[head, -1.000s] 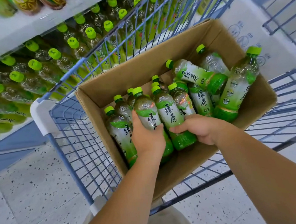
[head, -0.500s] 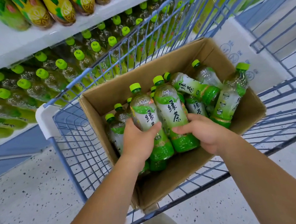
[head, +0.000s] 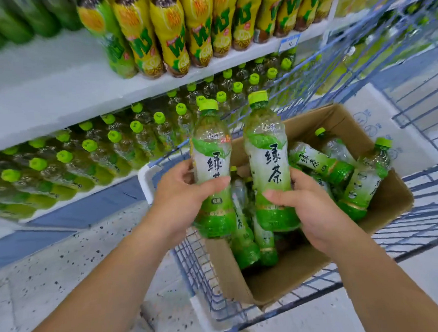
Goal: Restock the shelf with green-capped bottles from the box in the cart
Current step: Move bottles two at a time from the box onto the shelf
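Two clear plastic bottles with green caps and green labels are in our hands, both upright and lifted above the box. At the far left, the white lower shelf [head: 55, 104] already carries many rows of the same green-capped bottles [head: 114, 144], lying tilted with caps toward us, so we judge the restocking well advanced, though we cannot tell which gaps remain. Our left hand [head: 181, 201] has its fingers [head: 214, 185] clenched around the middle of the left bottle [head: 212, 166]. Beside it, nearly touching, the right bottle [head: 268, 157] is grasped by our right hand [head: 310, 211] low on its body. Under them the brown cardboard box [head: 283, 277] in the blue wire cart [head: 193, 259] holds several more loose bottles [head: 320, 162], so more trips are left. The cart's front rim stands between us and the shelf, and the upper shelf board hangs over the opening; we think the bottles must go over the rim and under that edge.
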A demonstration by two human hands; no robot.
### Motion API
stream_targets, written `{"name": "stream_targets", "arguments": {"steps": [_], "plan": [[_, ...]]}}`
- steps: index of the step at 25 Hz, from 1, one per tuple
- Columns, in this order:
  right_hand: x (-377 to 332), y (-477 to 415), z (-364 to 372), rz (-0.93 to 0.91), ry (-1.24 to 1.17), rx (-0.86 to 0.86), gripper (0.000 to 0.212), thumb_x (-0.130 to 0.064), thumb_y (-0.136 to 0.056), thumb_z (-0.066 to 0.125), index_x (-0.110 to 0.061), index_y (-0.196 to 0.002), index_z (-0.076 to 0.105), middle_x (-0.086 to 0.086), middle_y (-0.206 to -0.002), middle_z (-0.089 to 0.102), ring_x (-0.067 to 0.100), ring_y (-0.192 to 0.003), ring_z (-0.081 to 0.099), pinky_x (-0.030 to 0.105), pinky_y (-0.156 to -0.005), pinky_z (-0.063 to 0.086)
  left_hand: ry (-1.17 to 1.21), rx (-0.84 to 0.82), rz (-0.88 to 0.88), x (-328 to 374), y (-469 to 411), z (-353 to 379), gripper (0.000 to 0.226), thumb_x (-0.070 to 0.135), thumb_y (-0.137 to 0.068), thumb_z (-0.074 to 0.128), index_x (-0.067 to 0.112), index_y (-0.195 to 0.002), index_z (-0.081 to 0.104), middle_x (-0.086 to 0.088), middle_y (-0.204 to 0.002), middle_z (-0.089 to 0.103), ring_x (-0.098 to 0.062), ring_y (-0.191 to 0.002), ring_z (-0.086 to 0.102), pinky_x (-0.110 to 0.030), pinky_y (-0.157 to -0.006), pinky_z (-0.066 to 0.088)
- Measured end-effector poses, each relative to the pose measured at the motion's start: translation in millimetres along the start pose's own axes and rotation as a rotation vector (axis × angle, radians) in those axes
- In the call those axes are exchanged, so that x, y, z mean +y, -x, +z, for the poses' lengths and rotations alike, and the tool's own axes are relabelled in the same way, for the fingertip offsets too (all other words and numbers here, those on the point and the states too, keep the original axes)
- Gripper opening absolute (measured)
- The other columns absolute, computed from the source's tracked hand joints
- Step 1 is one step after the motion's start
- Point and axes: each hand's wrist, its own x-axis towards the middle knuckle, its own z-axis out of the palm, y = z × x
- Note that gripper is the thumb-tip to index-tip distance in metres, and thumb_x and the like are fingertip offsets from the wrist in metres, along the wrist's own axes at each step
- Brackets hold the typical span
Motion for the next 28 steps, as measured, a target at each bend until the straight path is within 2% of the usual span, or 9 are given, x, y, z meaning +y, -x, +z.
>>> {"name": "stream_targets", "arguments": {"steps": [3, 6, 9, 13, 15, 18, 20, 24, 28], "plan": [[-28.7, 0.2, 51.9, -0.083, -0.036, 0.008, 0.039, -0.010, -0.077, 0.075, -0.017, -0.114, 0.068, 0.004, -0.105, 0.077, 0.026, -0.098, 0.072, 0.048, -0.090, 0.055, 0.002, 0.017, 0.049, 23.4, 4.9, -53.5, 0.045, 0.007, -0.073, 0.086, 0.019, -0.113, 0.070, 0.000, -0.103, 0.078, -0.017, -0.094, 0.075, -0.034, -0.079, 0.059], [-56.5, 1.1, 113.2, -0.132, -0.091, -0.005, 0.040, -0.021, -0.074, 0.075, -0.014, -0.113, 0.069, 0.004, -0.094, 0.075, 0.026, -0.087, 0.072, 0.046, -0.077, 0.058, 0.013, 0.025, 0.104, 49.9, 9.4, -112.4, 0.045, 0.008, -0.073, 0.086, 0.019, -0.113, 0.070, 0.002, -0.100, 0.078, -0.012, -0.091, 0.075, -0.030, -0.075, 0.058], [-79.3, 2.7, 177.4, -0.181, -0.052, 0.001, 0.039, -0.029, -0.077, 0.079, -0.018, -0.113, 0.069, 0.000, -0.095, 0.078, 0.020, -0.085, 0.075, 0.038, -0.070, 0.058, 0.029, 0.041, 0.158, 75.7, 11.9, -173.2, 0.040, 0.008, -0.074, 0.085, 0.019, -0.109, 0.071, 0.004, -0.097, 0.079, -0.010, -0.088, 0.075, -0.028, -0.073, 0.057], [-101.8, -0.4, 256.5, -0.223, 0.037, -0.004, 0.028, -0.026, -0.084, 0.074, -0.019, -0.110, 0.068, -0.004, -0.088, 0.078, 0.013, -0.077, 0.076, 0.026, -0.057, 0.057, 0.016, 0.096, 0.217, 101.8, 9.0, -256.5, 0.038, 0.008, -0.074, 0.086, 0.017, -0.108, 0.070, 0.004, -0.096, 0.079, -0.012, -0.088, 0.075, -0.034, -0.079, 0.059], [-108.1, -8.5, 296.4, -0.224, 0.077, -0.015, 0.027, -0.026, -0.085, 0.074, -0.021, -0.110, 0.069, -0.003, -0.091, 0.078, 0.014, -0.079, 0.076, 0.027, -0.060, 0.057, -0.006, 0.131, 0.247, 111.0, 3.8, -302.9, 0.041, 0.012, -0.073, 0.087, 0.018, -0.110, 0.069, 0.004, -0.098, 0.078, -0.013, -0.090, 0.075, -0.038, -0.084, 0.060], [-107.2, -29.0, 346.0, -0.226, 0.115, -0.034, 0.024, -0.027, -0.083, 0.076, -0.025, -0.107, 0.071, 0.001, -0.096, 0.078, 0.022, -0.086, 0.075, 0.047, -0.079, 0.060, -0.080, 0.198, 0.285, 114.8, -10.0, -361.0, 0.045, 0.020, -0.071, 0.089, 0.025, -0.111, 0.068, 0.008, -0.100, 0.077, -0.010, -0.091, 0.074, -0.039, -0.085, 0.060], [-99.8, -50.7, 377.5, -0.228, 0.127, -0.067, 0.024, -0.026, -0.083, 0.076, -0.027, -0.107, 0.071, 0.001, -0.097, 0.078, 0.026, -0.088, 0.075, 0.053, -0.084, 0.059, -0.110, 0.254, 0.300, 107.6, -25.8, -394.5, 0.046, 0.021, -0.070, 0.090, 0.025, -0.110, 0.067, 0.007, -0.101, 0.077, -0.011, -0.091, 0.074, -0.041, -0.086, 0.060], [-82.9, -103.8, 423.7, -0.271, 0.154, -0.128, 0.028, -0.019, -0.084, 0.076, -0.030, -0.108, 0.067, -0.007, -0.092, 0.078, 0.016, -0.081, 0.075, 0.043, -0.073, 0.060, -0.158, 0.317, 0.326, 89.3, -67.6, -438.1, 0.045, 0.017, -0.073, 0.088, 0.024, -0.111, 0.066, 0.008, -0.100, 0.077, -0.010, -0.090, 0.074, -0.036, -0.083, 0.061], [-80.9, -162.8, 455.7, -0.315, 0.224, -0.200, 0.035, -0.017, -0.083, 0.077, -0.040, -0.102, 0.058, -0.017, -0.089, 0.074, 0.003, -0.078, 0.071, 0.027, -0.067, 0.054, -0.181, 0.368, 0.374, 76.8, -113.3, -463.2, 0.048, 0.011, -0.075, 0.086, 0.024, -0.114, 0.062, 0.011, -0.101, 0.074, 0.000, -0.088, 0.071, -0.016, -0.071, 0.056]]}}
